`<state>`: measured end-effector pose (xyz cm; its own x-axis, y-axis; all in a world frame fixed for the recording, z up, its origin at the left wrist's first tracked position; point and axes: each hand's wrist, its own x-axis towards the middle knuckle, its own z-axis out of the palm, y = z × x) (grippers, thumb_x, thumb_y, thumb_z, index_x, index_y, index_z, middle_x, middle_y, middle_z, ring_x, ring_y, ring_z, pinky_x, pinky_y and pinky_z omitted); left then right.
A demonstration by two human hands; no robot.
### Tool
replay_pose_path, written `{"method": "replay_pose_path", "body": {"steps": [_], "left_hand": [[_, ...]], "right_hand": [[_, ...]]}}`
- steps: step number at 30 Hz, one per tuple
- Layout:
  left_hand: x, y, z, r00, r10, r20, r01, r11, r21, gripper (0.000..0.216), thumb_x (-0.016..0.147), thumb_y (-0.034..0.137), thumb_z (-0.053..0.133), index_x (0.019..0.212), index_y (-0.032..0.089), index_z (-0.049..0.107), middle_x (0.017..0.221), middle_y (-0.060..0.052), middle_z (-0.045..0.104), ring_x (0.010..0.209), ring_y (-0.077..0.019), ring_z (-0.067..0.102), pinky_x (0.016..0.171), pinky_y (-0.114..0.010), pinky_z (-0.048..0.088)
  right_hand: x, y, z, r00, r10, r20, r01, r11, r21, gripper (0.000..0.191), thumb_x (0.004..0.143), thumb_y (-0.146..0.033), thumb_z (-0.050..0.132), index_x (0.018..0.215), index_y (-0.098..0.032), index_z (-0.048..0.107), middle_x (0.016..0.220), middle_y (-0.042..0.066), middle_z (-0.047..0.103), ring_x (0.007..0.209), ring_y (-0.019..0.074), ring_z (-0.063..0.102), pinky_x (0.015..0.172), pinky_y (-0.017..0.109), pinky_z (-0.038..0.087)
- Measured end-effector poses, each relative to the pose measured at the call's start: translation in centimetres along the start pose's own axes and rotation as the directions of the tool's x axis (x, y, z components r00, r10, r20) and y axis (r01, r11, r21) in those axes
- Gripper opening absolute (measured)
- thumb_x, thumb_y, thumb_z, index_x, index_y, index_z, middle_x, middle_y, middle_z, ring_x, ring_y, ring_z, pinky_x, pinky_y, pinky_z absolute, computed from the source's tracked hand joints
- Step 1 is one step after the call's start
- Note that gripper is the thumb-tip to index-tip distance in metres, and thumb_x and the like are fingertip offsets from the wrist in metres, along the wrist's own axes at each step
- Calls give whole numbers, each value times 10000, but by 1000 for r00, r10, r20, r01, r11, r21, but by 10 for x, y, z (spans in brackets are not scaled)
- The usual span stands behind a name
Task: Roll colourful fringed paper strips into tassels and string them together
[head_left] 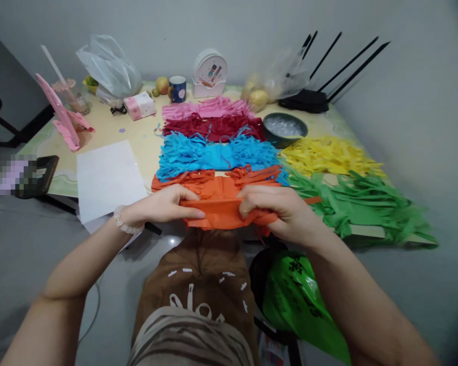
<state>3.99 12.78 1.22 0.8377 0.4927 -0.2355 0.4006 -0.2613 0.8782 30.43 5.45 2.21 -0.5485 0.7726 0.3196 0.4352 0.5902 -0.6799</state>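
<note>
Orange fringed paper [223, 189] lies at the table's front edge, its near part lifted and folded between my hands. My left hand [175, 204] pinches this paper at its left side, thumb in front. At the right side my right hand [278, 206] is closed round the same orange paper, with strips poking out past the fingers. Just behind it lies blue fringed paper [219, 155], then dark red fringed paper [211, 127] and pink fringed paper [209, 108]. To the right are yellow fringed paper [330, 155] and green fringed paper [362, 208], which hangs over the edge.
A dark bowl [284, 129] stands behind the yellow paper, near a black router [305, 100] with upright antennas. White sheets [109, 178] and a pink stand [66, 122] are on the left. A mug [177, 89] stands at the back. Below hangs a green plastic bag [297, 300].
</note>
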Motion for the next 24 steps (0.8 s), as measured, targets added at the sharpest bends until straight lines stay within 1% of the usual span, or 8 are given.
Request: {"method": "replay_pose_path", "body": {"steps": [3, 5, 7, 10, 13, 16, 19, 24], "left_hand": [[-4, 3, 0, 995, 26, -101, -6, 982, 189, 345, 882, 400, 601, 653, 146, 562, 645, 13, 536, 591, -110, 447, 562, -237, 316], [-6, 7, 2, 984, 25, -174, 32, 947, 319, 324, 890, 363, 595, 648, 154, 543, 632, 14, 538, 579, -116, 447, 566, -246, 301], [-7, 12, 5, 976, 14, -219, 79, 909, 409, 321, 894, 336, 600, 637, 165, 512, 612, 19, 529, 559, -118, 431, 560, -254, 275], [-6, 18, 9, 971, -1, -240, 117, 874, 472, 322, 884, 299, 626, 626, 173, 482, 618, 18, 530, 564, -123, 425, 565, -262, 255], [-6, 18, 9, 968, -8, -251, 137, 855, 501, 346, 861, 282, 662, 609, 177, 451, 599, 27, 500, 561, -122, 408, 565, -269, 234], [-6, 15, 5, 965, -9, -261, 144, 852, 503, 359, 833, 279, 694, 605, 179, 435, 576, 41, 468, 545, -115, 385, 551, -275, 211], [-4, 15, 0, 965, -21, -262, 145, 873, 466, 370, 827, 292, 686, 589, 180, 427, 533, 56, 418, 513, -104, 347, 536, -276, 197], [-2, 19, -14, 991, -55, -122, 93, 937, 336, 384, 851, 371, 628, 573, 173, 454, 537, 59, 352, 507, -88, 298, 514, -261, 202]], "right_hand": [[-6, -2, -19, 987, 115, 110, -103, 988, -111, 285, 920, -268, 562, 1184, -242, 667, 1186, 76, 711, 1081, 247, 665, 901, 345, 517], [-6, -6, -25, 983, 174, 51, -162, 971, -175, 496, 890, -380, 653, 1366, -268, 569, 1359, 77, 635, 1208, 286, 613, 996, 391, 489], [0, -9, -18, 983, 179, -47, -184, 961, -205, 548, 875, -417, 683, 1386, -270, 552, 1382, 81, 620, 1235, 297, 595, 1037, 414, 464], [16, -5, 9, 983, 183, -25, -183, 953, -241, 403, 852, -312, 713, 1239, -220, 644, 1239, 105, 696, 1132, 285, 641, 957, 388, 488], [26, 5, 28, 955, 287, 73, -253, 919, -302, 59, 840, -235, 704, 856, -184, 681, 816, 58, 725, 739, 205, 648, 661, 279, 449], [27, 9, 26, 940, 330, 87, -295, 913, -282, 250, 848, -248, 684, 649, -193, 542, 579, -22, 568, 526, 125, 480, 533, 237, 305], [27, 5, 15, 940, 335, 62, -309, 915, -259, 294, 828, -245, 686, 628, -201, 476, 561, -40, 511, 514, 112, 435, 530, 235, 271], [33, 0, -2, 950, 298, 94, -274, 940, -204, 330, 838, -332, 661, 614, -204, 455, 588, -31, 497, 536, 117, 441, 526, 241, 287]]}}
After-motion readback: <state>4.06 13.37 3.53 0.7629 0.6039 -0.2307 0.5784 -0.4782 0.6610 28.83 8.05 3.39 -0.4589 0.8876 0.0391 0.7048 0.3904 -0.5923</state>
